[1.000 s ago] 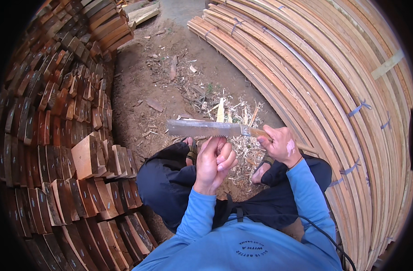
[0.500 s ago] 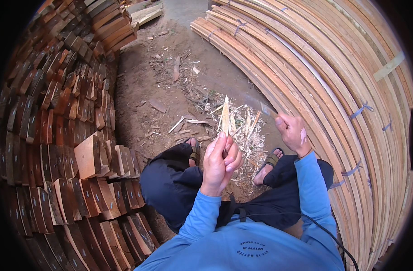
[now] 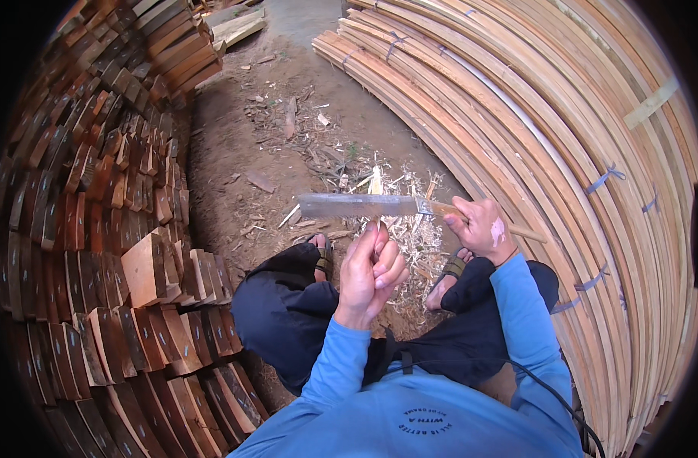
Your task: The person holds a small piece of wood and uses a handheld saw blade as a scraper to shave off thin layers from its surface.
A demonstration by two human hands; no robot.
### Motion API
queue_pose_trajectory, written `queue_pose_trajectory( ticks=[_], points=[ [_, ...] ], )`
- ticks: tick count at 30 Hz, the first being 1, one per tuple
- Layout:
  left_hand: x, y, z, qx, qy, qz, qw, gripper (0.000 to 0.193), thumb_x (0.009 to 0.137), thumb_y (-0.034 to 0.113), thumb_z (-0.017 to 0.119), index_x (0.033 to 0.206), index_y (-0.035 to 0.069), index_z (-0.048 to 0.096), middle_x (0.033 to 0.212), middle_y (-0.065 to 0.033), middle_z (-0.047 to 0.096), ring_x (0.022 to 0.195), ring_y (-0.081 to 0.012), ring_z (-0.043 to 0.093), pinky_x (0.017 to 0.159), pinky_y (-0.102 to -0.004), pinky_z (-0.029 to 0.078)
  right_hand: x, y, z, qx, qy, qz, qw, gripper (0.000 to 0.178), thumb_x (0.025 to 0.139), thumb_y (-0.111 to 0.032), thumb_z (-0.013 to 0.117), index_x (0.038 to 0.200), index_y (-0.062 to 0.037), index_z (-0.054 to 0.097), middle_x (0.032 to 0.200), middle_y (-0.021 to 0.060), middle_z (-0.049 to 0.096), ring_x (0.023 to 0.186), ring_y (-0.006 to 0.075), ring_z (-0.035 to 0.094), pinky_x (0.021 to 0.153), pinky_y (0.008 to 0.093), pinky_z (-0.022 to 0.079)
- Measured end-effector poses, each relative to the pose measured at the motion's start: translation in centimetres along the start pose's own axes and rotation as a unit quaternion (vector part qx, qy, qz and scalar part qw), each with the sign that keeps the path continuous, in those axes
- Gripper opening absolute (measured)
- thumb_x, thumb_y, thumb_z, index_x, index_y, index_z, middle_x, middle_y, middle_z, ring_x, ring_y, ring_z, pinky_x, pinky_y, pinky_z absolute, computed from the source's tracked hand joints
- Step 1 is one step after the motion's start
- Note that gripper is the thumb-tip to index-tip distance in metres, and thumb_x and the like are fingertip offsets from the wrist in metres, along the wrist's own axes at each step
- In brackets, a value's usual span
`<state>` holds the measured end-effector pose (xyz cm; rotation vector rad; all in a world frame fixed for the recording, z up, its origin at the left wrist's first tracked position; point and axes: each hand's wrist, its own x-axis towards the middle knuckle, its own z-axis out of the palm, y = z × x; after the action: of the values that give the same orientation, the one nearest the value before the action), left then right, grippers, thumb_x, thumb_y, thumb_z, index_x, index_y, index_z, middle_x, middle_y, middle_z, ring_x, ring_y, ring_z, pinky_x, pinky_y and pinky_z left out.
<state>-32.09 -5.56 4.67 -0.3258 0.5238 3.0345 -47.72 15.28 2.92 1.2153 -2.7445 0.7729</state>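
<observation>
My right hand is wrapped round the thin wooden handle of a machete, whose long grey blade lies level, pointing left. In front of me, my left hand pinches the lower end of a pale, pointed wood stick between thumb and fingers. The blade passes across the upright stick just above my left fingertips and hides its middle. Only the stick's pointed top shows beyond the blade. Whether the edge touches the wood, I cannot tell.
Pale shavings cover the dirt between my sandalled feet. Stacked short wooden blocks rise close on my left. Long bundled wood strips, tied with bands, line my right. A dark cable runs beside my right arm.
The machete has swung left from beside my right hand and is now across the stick. My right hand has lowered slightly; my left hand stays nearly in place, holding the stick.
</observation>
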Motion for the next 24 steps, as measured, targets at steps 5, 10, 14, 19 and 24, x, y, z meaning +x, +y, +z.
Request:
queue_pose_trajectory(
  ticks=[5,10,14,19,24],
  points=[
    [-1.0,-0.3,2.3,-0.032,-0.074,-0.022,0.997,0.035,0.114,0.035,0.032,0.086,0.015,0.041,0.053,0.0063,0.031,0.040,-0.0042,0.027,0.041,-0.0219,0.022,2.5,6.4,-0.3,-0.129,0.096,0.130,0.978,0.067,0.101,-0.062,0.048,0.073,-0.0021,0.058,0.061,0.0247,0.054,0.060,0.0422,0.061,0.057,0.0499,0.043],
    [0.0,1.0,-0.6,-0.150,-0.088,-0.011,0.985,0.036,0.115,0.034,0.027,0.087,0.015,0.041,0.053,0.0068,0.032,0.040,-0.0039,0.031,0.042,-0.0207,0.023,3.6,2.5,-4.9,-0.034,0.058,0.092,0.993,0.065,0.104,-0.057,0.048,0.071,-0.0015,0.058,0.061,0.0245,0.053,0.058,0.0416,0.057,0.057,0.0491,0.043],
    [-0.2,0.3,-0.6,-0.208,-0.112,-0.032,0.971,0.035,0.115,0.033,0.027,0.089,0.015,0.042,0.053,0.0065,0.032,0.040,-0.0039,0.032,0.043,-0.0205,0.024,2.2,-3.5,-7.0,-0.038,-0.034,0.057,0.997,0.057,0.101,-0.050,0.057,0.070,-0.0025,0.057,0.057,0.0231,0.051,0.056,0.0439,0.056,0.054,0.0490,0.042],
    [-0.2,-0.2,-0.4,-0.219,-0.119,-0.067,0.966,0.036,0.114,0.035,0.029,0.087,0.016,0.042,0.053,0.0075,0.032,0.039,-0.0038,0.031,0.042,-0.0217,0.022,-1.2,-5.6,-6.8,-0.017,-0.074,0.055,0.996,0.050,0.098,-0.046,0.063,0.073,-0.0035,0.057,0.056,0.0230,0.051,0.057,0.0454,0.056,0.054,0.0503,0.042],
    [-0.2,-0.6,-0.2,-0.171,-0.106,-0.078,0.976,0.035,0.114,0.035,0.030,0.087,0.016,0.041,0.053,0.0072,0.031,0.039,-0.0043,0.028,0.042,-0.0223,0.021,-2.6,-6.1,-6.7,-0.089,-0.046,0.066,0.993,0.048,0.097,-0.046,0.064,0.075,-0.0044,0.058,0.055,0.0224,0.053,0.057,0.0451,0.058,0.055,0.0509,0.046]
  ],
)
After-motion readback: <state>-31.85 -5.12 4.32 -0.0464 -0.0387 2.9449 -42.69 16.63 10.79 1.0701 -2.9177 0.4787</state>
